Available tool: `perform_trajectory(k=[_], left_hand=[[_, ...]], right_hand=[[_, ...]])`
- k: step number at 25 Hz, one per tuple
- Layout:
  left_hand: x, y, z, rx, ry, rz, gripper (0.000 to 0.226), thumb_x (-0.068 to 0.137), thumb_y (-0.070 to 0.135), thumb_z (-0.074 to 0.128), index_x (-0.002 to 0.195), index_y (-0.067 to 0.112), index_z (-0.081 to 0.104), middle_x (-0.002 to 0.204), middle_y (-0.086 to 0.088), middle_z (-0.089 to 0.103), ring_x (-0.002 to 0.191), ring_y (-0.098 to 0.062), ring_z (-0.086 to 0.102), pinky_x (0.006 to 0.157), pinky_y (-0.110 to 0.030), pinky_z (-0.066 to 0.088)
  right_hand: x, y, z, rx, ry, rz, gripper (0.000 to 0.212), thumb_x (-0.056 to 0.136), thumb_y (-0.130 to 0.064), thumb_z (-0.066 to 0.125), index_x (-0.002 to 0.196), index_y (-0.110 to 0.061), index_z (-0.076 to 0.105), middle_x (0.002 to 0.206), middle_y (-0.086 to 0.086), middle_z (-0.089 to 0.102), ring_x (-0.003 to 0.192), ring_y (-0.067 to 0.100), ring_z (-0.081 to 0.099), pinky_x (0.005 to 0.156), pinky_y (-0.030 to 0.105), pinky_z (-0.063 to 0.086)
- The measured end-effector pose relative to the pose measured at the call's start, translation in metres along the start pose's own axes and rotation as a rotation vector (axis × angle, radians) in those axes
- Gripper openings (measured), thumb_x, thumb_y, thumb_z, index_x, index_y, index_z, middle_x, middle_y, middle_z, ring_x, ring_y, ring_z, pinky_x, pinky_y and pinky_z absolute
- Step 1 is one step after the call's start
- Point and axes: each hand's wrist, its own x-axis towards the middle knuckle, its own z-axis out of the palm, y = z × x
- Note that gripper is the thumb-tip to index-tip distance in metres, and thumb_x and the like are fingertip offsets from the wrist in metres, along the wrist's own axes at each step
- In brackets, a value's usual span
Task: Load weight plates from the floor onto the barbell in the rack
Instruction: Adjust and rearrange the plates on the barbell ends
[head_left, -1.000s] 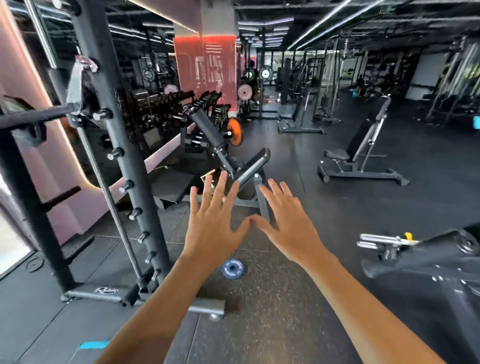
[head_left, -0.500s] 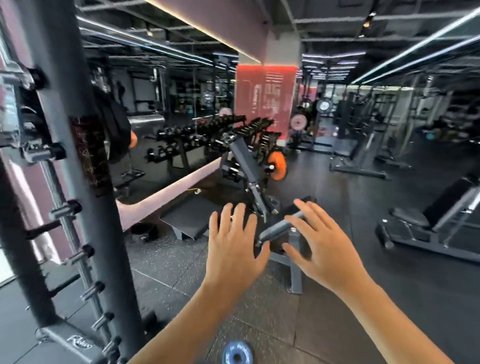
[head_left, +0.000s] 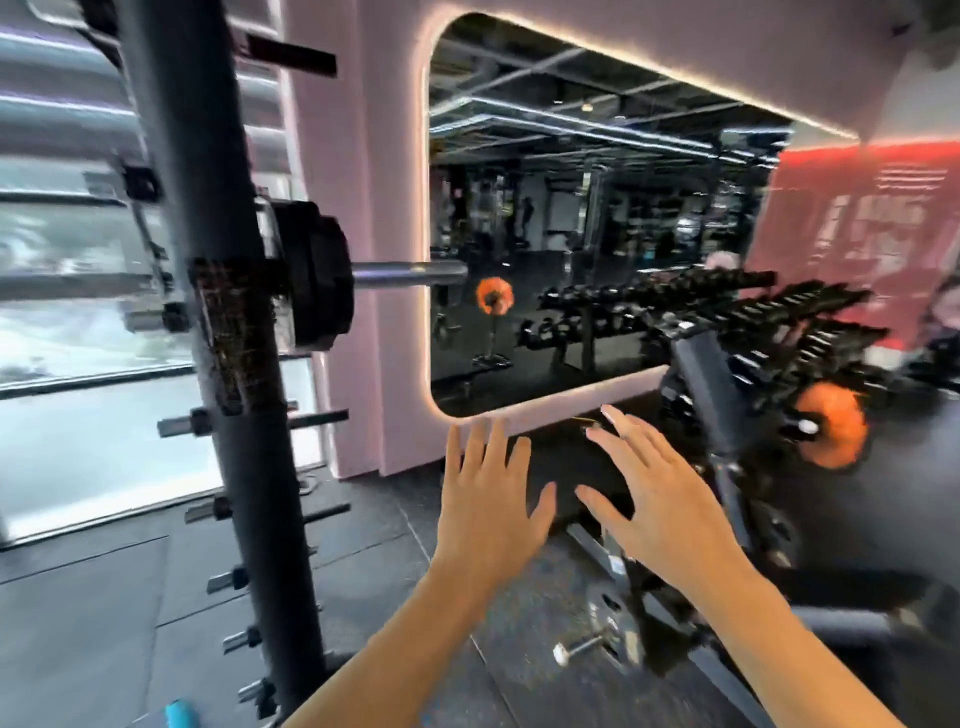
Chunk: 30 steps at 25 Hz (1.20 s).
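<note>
Holding both hands up, empty, fingers spread wide and straight: left hand (head_left: 488, 499) and right hand (head_left: 660, 499) side by side, near each other but apart, palms facing away, below and to the right of the barbell sleeve (head_left: 410, 274). Gripping nothing.

Seeing the barbell resting in the rack behind the upright (head_left: 228, 332), with a black plate (head_left: 317, 275) already sitting on the sleeve close against the rack and a bare length of steel sticking out toward the mirror (head_left: 571, 234). Not seeing any loose plate on the floor (head_left: 104, 597) here; only a small blue thing (head_left: 179, 714) at the bottom edge, too cropped to identify. Blurring heavily across the whole view, so not trusting fine detail.

Judging the step as being between plates: hands free, looking toward the loaded end, probably checking it or turning for the next plate.

Doing it well probably meaning:
- locating the next plate on the floor before reaching, not groping;
- gripping it with both hands on opposite rims, bending at the knees;
- lining the centre hole up squarely with the sleeve end before pushing;
- sliding it flush against the black plate, leaving no gap;
- keeping fingers off the inner face while closing the plates together;
- minding the storage pegs (head_left: 228, 579) jutting from the upright at shin height.
</note>
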Motion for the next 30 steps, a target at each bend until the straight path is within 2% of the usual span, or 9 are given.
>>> perform_trajectory(k=[3,5,10,15,20,24,28,30], left_hand=[[0.031,-0.007,0.010,0.099,0.078,-0.131,0.052,0.089,0.050,0.046,0.121,0.013,0.064,0.133,-0.011,0.057,0.129,-0.036,0.051,0.113,-0.056,0.037],[0.049,-0.019,0.011,0.205,0.104,-0.193,0.054,0.089,0.050,0.044,0.122,0.012,0.065,0.135,-0.012,0.058,0.129,-0.037,0.052,0.114,-0.057,0.036],[0.098,-0.070,0.015,0.368,0.178,-0.291,0.047,0.092,0.045,0.049,0.123,0.012,0.061,0.133,-0.011,0.054,0.127,-0.034,0.050,0.110,-0.055,0.038],[0.146,-0.115,0.028,0.375,0.370,-0.363,0.041,0.089,0.032,0.062,0.120,0.006,0.063,0.129,-0.013,0.058,0.121,-0.032,0.054,0.105,-0.047,0.046],[0.191,-0.142,0.041,0.453,0.419,-0.417,0.043,0.089,0.027,0.066,0.124,0.004,0.060,0.130,-0.012,0.057,0.124,-0.030,0.053,0.105,-0.044,0.047],[0.225,-0.163,0.061,0.628,0.424,-0.463,0.044,0.088,0.027,0.068,0.125,0.004,0.061,0.130,-0.012,0.058,0.123,-0.030,0.054,0.103,-0.042,0.048],[0.269,-0.179,0.085,0.863,0.410,-0.576,0.044,0.086,0.026,0.069,0.124,0.004,0.062,0.129,-0.013,0.058,0.114,-0.030,0.057,0.090,-0.042,0.051],[0.291,-0.184,0.093,0.964,0.402,-0.643,0.044,0.083,0.023,0.072,0.122,0.004,0.062,0.123,-0.012,0.059,0.107,-0.030,0.058,0.083,-0.043,0.053]], right_hand=[[0.062,0.028,0.021,0.174,0.023,-0.134,0.058,0.092,-0.052,0.052,0.138,-0.015,0.052,0.153,0.003,0.042,0.139,0.021,0.042,0.108,0.039,0.044],[0.100,0.027,0.039,0.295,0.031,-0.199,0.059,0.090,-0.050,0.056,0.138,-0.016,0.051,0.153,0.003,0.041,0.140,0.022,0.041,0.107,0.042,0.045],[0.185,0.004,0.090,0.471,0.107,-0.362,0.059,0.091,-0.057,0.049,0.135,-0.018,0.051,0.151,0.003,0.044,0.139,0.022,0.043,0.108,0.045,0.044],[0.275,0.001,0.113,0.485,0.113,-0.537,0.061,0.092,-0.058,0.051,0.141,-0.022,0.045,0.154,-0.001,0.040,0.141,0.019,0.040,0.110,0.045,0.041],[0.366,0.009,0.109,0.496,0.087,-0.647,0.070,0.088,-0.066,0.043,0.146,-0.028,0.040,0.155,-0.007,0.037,0.140,0.013,0.036,0.107,0.037,0.038],[0.435,0.012,0.128,0.492,0.065,-0.792,0.075,0.086,-0.068,0.044,0.148,-0.025,0.038,0.156,-0.006,0.036,0.139,0.017,0.041,0.104,0.037,0.041],[0.505,0.011,0.172,0.502,0.042,-0.929,0.078,0.088,-0.069,0.043,0.152,-0.026,0.031,0.160,-0.003,0.029,0.142,0.022,0.036,0.107,0.046,0.041],[0.539,0.010,0.192,0.578,0.035,-1.012,0.073,0.091,-0.064,0.048,0.151,-0.025,0.034,0.158,-0.002,0.034,0.139,0.023,0.042,0.105,0.045,0.042]])
